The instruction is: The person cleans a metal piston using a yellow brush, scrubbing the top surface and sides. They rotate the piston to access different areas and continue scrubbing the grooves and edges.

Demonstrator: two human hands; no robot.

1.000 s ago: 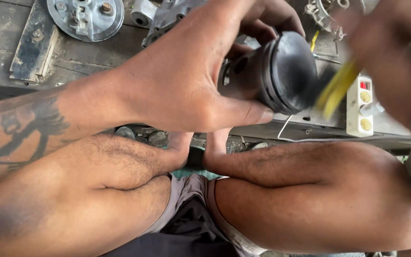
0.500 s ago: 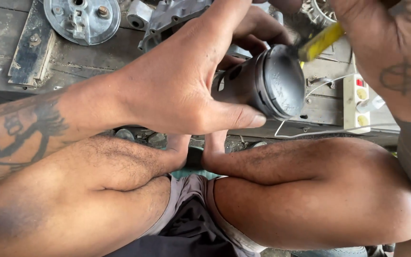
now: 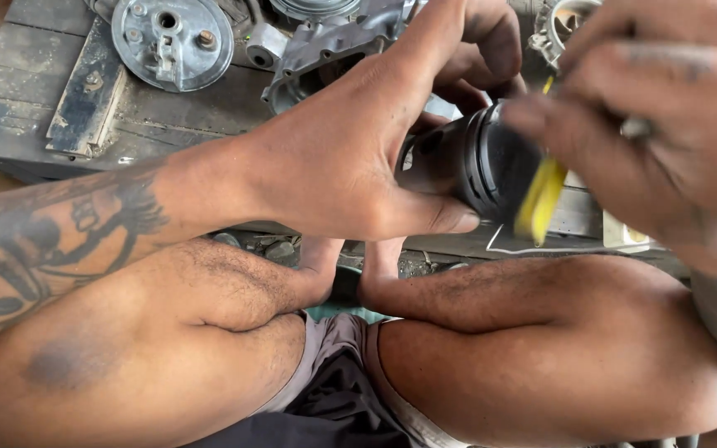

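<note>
My left hand (image 3: 350, 158) grips a grey metal piston (image 3: 475, 162) sideways, its dark round crown facing right. My right hand (image 3: 665, 124), blurred with motion, holds a yellow-handled tool (image 3: 539, 203) against the crown. What the working end of the tool is cannot be made out. Both hands are above my bent knees (image 3: 541, 332), in front of a low wooden bench (image 3: 35, 91).
On the bench lie a round metal plate with bolts (image 3: 172, 37), a grey engine casing (image 3: 325, 50) and a small metal part (image 3: 562, 21) at the back right. A white power strip (image 3: 620, 236) peeks out under my right hand. Small bits lie on the ground between my feet (image 3: 350, 257).
My right hand has swung down and left, bringing the yellow tool from the piston's upper edge across its crown. The view shifted slightly; my left hand keeps its grip.
</note>
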